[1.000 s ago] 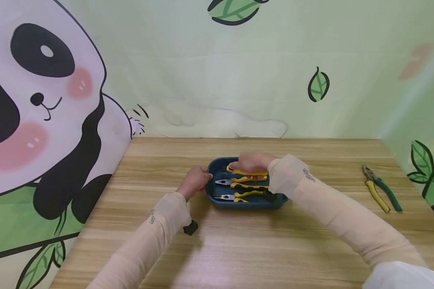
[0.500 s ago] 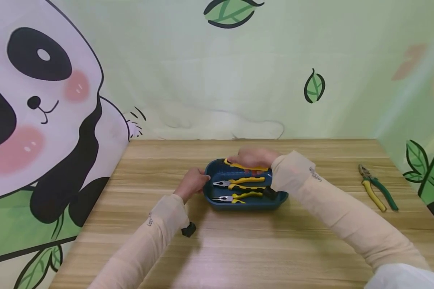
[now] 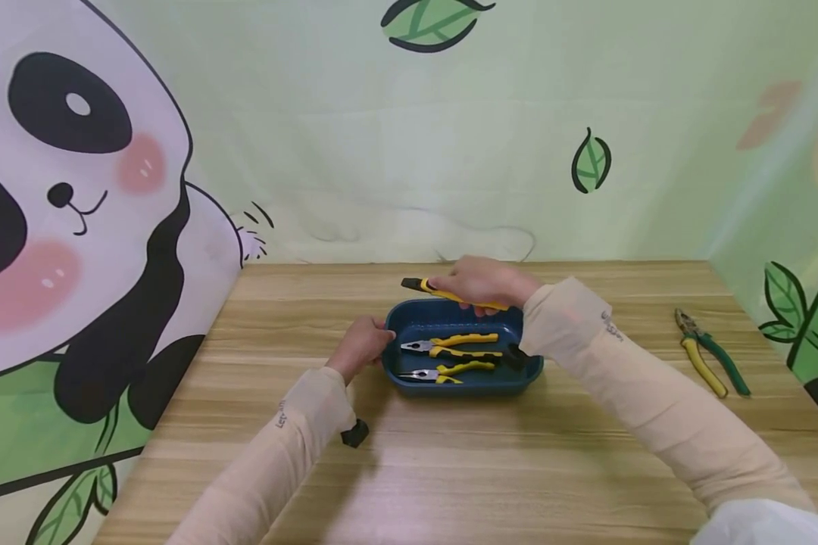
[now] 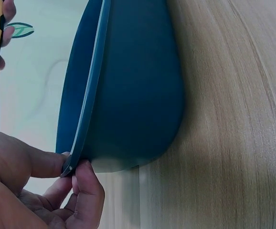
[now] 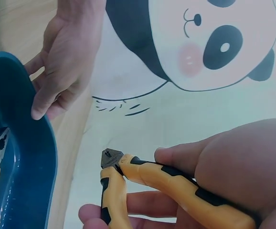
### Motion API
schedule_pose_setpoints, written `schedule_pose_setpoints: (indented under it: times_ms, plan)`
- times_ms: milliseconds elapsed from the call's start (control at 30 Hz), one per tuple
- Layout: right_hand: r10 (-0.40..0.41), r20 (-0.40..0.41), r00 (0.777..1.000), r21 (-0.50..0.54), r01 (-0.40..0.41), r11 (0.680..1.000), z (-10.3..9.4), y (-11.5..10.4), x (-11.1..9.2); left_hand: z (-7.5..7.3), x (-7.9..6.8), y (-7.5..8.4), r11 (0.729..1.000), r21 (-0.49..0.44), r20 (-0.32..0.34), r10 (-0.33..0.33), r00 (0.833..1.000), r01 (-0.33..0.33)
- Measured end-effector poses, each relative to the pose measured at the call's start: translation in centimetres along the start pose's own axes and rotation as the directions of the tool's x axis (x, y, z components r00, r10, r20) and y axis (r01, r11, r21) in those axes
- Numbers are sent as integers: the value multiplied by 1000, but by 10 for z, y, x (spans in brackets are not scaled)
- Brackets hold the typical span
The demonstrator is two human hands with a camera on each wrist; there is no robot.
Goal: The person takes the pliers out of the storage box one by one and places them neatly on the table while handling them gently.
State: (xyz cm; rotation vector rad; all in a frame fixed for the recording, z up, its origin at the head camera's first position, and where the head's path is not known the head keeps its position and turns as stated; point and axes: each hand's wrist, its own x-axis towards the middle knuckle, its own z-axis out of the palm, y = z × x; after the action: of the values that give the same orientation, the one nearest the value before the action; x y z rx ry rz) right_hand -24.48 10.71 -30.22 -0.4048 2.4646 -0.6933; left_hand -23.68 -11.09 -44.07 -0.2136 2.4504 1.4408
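Note:
My left hand [image 3: 363,347] pinches the left end of the blue basket [image 3: 463,390], thumb over the rim and fingers outside, as the left wrist view shows. Above the basket's far side, my right hand [image 3: 480,281] holds a pair of pliers [image 5: 162,183] with yellow-and-black handles. Their handles are spread, and the short dark head points left. Inside the basket lie two more pairs with yellow-and-black grips: blunt-nosed pliers [image 3: 419,346] and, nearer me, long-nose pliers [image 3: 423,374]. My right wrist hides part of the basket's right end.
Pliers with one yellow and one green handle [image 3: 712,356] lie on the wooden table [image 3: 450,469] at the right. Behind the table's far edge hangs a pale green backdrop [image 3: 354,151] with a panda and leaves. A small black block [image 3: 354,433] shows beside my left wrist.
My right hand has lifted the pliers up out of the basket's far side, and their dark head now shows above the rim. My left hand keeps its hold on the basket.

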Motion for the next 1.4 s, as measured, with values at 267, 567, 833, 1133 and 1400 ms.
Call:
schedule_pose_setpoints:
  times_ms: [267,567,833,1133,1400]
  plan:
    - [-66,-50,997,3,66,998,-3,1,-6,-1,-10,10,999,22,-7,-45,999,45]
    - [-79,-95,992,8,80,997,-5,1,-13,-1,-10,10,999,20,-11,-51,999,51]
    - [-149,-199,969,-56,141,988,-1,0,-18,0,-11,10,999,8,-13,-50,999,50]
    - [-213,-290,933,-42,210,977,4,-1,-20,0,-11,10,999,-2,-5,-40,999,40]
    - [-269,-358,894,-43,272,961,7,-1,-24,0,-11,10,999,-20,-5,-50,999,50]
